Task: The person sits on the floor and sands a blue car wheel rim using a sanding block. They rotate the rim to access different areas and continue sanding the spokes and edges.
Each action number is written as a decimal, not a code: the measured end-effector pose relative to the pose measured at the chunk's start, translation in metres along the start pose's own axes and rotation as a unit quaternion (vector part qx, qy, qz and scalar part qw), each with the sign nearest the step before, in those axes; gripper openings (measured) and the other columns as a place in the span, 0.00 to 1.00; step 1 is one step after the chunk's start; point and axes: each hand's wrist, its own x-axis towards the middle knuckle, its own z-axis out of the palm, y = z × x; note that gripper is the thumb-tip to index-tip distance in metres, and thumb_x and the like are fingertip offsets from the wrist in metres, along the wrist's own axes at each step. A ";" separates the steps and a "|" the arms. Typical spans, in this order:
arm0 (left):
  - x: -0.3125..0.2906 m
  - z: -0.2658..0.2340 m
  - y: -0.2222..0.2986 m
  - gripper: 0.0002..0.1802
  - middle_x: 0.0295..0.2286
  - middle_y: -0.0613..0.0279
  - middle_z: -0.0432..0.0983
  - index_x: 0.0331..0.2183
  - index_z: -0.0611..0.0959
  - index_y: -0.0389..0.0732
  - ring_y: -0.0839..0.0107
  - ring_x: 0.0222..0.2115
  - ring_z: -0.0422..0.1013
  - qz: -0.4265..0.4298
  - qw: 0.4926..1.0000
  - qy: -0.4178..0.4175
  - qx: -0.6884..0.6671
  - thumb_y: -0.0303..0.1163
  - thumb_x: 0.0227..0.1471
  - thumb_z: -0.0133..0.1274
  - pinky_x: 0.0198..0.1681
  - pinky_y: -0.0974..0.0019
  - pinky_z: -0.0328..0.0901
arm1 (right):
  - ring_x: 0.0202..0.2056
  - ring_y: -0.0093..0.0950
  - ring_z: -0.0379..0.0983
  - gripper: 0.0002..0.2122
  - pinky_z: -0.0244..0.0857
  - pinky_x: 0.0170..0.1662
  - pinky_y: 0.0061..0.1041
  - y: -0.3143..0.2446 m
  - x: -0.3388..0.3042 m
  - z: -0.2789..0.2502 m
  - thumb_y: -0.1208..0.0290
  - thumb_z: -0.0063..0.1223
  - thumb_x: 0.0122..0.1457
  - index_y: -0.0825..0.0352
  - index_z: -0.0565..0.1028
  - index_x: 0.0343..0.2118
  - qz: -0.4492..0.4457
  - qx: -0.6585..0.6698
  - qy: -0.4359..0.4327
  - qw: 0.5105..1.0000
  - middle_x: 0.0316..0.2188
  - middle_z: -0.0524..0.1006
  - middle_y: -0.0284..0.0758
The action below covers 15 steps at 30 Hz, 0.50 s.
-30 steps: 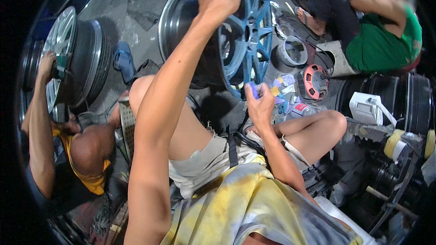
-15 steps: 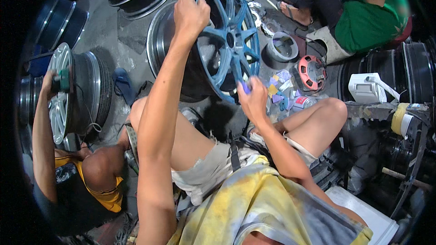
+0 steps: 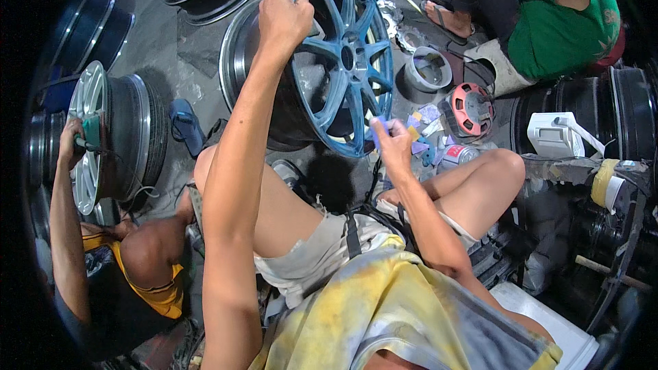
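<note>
A blue multi-spoke car wheel [image 3: 354, 89] stands tilted in front of me, its barrel [image 3: 240, 62] dark with a bright lip. My left hand [image 3: 284, 17] is closed over its upper left edge, the fingertips partly hidden behind it. In my right hand [image 3: 395, 147], a small purple piece of sandpaper [image 3: 379, 130] is pinched between thumb and fingers. That hand is by the wheel's lower right edge; whether the sandpaper touches the wheel I cannot tell. Scattered purple, white and yellow sandpaper scraps [image 3: 429, 114] lie on the floor just beyond it.
To the left, a co-worker's hand [image 3: 71, 142] holds a green power tool [image 3: 91, 130] at a silver wheel [image 3: 86, 171]. A person in a green top [image 3: 558, 27] sits at upper right. Nearby are a grey bucket [image 3: 426, 72], a red round object [image 3: 471, 109], a can [image 3: 460, 155] and a sandal [image 3: 185, 127].
My right hand has moved slightly right and down, from the lower spoke to the wheel's edge, sandpaper still in it. My left hand keeps its grip while the wheel shifts only slightly.
</note>
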 end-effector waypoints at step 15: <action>-0.003 0.000 0.010 0.21 0.38 0.30 0.80 0.39 0.85 0.29 0.35 0.44 0.76 0.000 1.000 -0.002 -0.010 0.39 0.57 0.52 0.52 0.44 0.69 | 0.22 0.23 0.64 0.19 0.62 0.28 0.32 -0.034 0.011 0.026 0.60 0.66 0.57 0.71 0.73 0.23 -0.119 -0.117 0.013 0.986 0.16 0.72 0.36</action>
